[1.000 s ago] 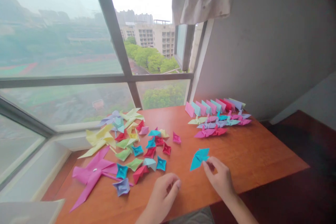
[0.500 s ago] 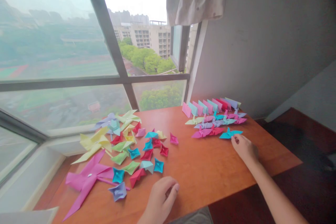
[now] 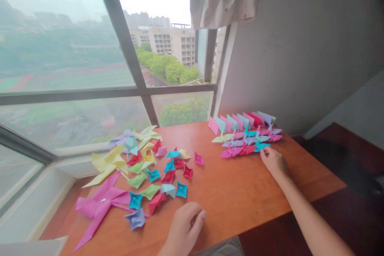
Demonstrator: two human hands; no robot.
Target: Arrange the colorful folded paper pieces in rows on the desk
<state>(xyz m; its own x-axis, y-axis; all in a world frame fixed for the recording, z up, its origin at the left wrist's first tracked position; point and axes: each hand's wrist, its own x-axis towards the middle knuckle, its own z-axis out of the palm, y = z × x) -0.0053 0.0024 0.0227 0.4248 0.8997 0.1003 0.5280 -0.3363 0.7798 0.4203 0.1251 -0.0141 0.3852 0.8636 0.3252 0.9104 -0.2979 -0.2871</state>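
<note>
Between the fingertips of my right hand [image 3: 274, 163] is the near edge of a bright blue paper crane [image 3: 260, 146]. The crane sits at the right end of the front row, beside a red paper crane [image 3: 247, 150] and a magenta paper crane [image 3: 230, 151]. Behind them, more folded cranes in pale blue, lilac, pink and green stand close together. My left hand [image 3: 186, 224] rests near the table's front edge, fingers curled in and nothing visible in it. Nearest to it are a red folded paper piece [image 3: 157, 202] and a lilac one [image 3: 135, 219].
Several small folded paper boats and boxes cover the table's [image 3: 222, 192] left half. A magenta pinwheel [image 3: 100, 204] and a yellow pinwheel [image 3: 109, 163] lie at far left. Upright folded papers [image 3: 240, 121] line the back right. A window [image 3: 180, 88] and a grey wall [image 3: 285, 56] border the table.
My right hand has shifted left and slightly away from me with the blue crane, which now sits closer to the red crane. The left hand has stayed put.
</note>
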